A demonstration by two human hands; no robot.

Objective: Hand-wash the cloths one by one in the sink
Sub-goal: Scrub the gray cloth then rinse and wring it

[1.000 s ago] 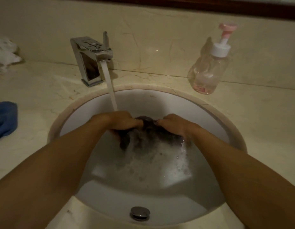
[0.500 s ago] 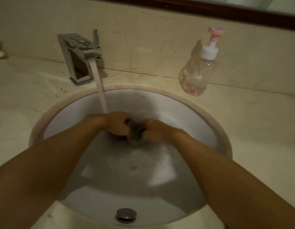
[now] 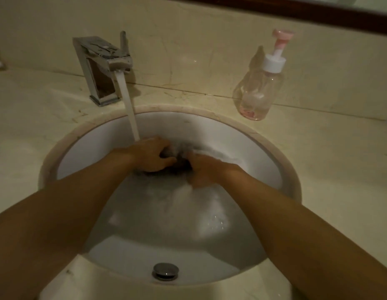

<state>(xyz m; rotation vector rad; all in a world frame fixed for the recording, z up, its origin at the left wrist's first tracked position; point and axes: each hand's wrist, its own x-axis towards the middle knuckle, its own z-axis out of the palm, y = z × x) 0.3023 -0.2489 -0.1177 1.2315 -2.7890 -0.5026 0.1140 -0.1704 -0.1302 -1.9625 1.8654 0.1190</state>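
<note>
**Soaked dark cloth bunched between both hands**

From the left, I see the tap [image 3: 101, 68] running onto the left hand [image 3: 151, 155], whose fingers curl round the dark cloth [image 3: 177, 158] in the far part of the sink [image 3: 188, 126]. The right hand [image 3: 203, 172], half under soapy water, grips its other end. I judge the cloth soft, waterlogged and slippery, so it is best held in bunched fistfuls, not by an edge.

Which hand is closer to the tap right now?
Left. The left hand is where the tap's stream lands; the right hand is beyond the dark cloth, farther from it.
</note>
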